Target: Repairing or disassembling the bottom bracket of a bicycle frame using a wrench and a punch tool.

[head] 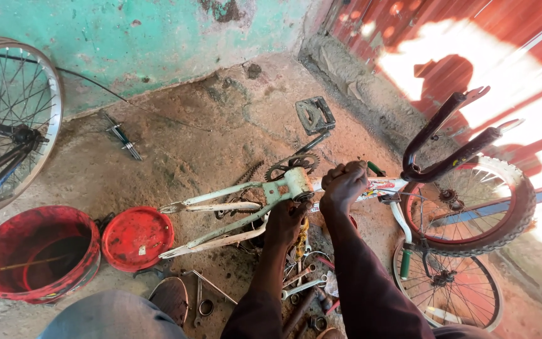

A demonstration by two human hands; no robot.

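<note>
A small white bicycle frame lies on the dirt floor, its bottom bracket shell in the middle of the view. My left hand presses against the frame just below the shell. My right hand is clenched in a fist on a tool with a green handle beside the shell. A chainring with crank and black pedal sticks up behind the shell. Dark curved handlebars rise at the right.
A red bucket and its red lid sit at the left. Spanners and small parts lie by my knees. Two wheels lie at the right, another wheel leans on the green wall.
</note>
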